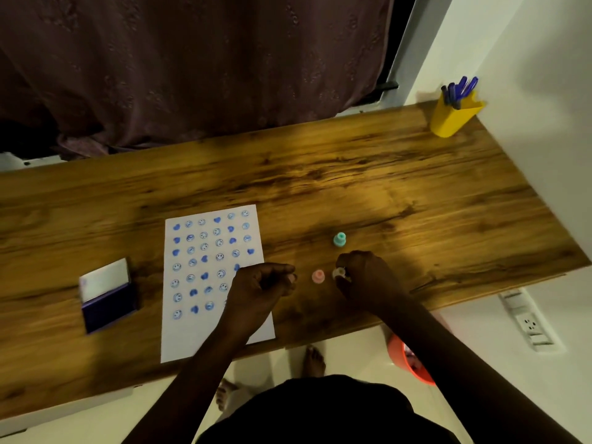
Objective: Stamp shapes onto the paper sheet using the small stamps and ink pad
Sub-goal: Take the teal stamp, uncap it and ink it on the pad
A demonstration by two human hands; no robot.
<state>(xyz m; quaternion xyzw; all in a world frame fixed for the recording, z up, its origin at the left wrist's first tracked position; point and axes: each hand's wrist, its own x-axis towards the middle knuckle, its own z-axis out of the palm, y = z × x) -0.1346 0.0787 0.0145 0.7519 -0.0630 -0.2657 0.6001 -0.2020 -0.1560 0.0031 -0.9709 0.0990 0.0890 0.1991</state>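
Three little stamps are out on the tabletop (368, 181) from what I can see on the head cam. The right hand (365, 277) has one of them: its fingers (345, 261) are curled round a pale stamp (340, 273), pinching it low, right at the wood. Whether the base is actually touching down, I can't tell, it's blurry there. The pink stamp (318, 276) stands just beside it at 9 o'clock, on its own. The teal stamp (339, 239) stands upright at 12 o'clock from that hand, near but not touching.

The left hand (261, 288) hangs over the right edge of the paper sheet (192, 328), fingers (290, 278) curled into a loose fist with nothing in them that I can make out.

The sheet lies flat at about 6 o'clock on the tabletop, with rows of blue smiley faces and hearts across most of it. The ink pad (109, 296) is at 9 o'clock from the sheet, lid flipped open, dark blue pad showing.

Way off at 1 o'clock, in the far corner, there's a yellow cup (453, 118) full of blue pens (461, 89).
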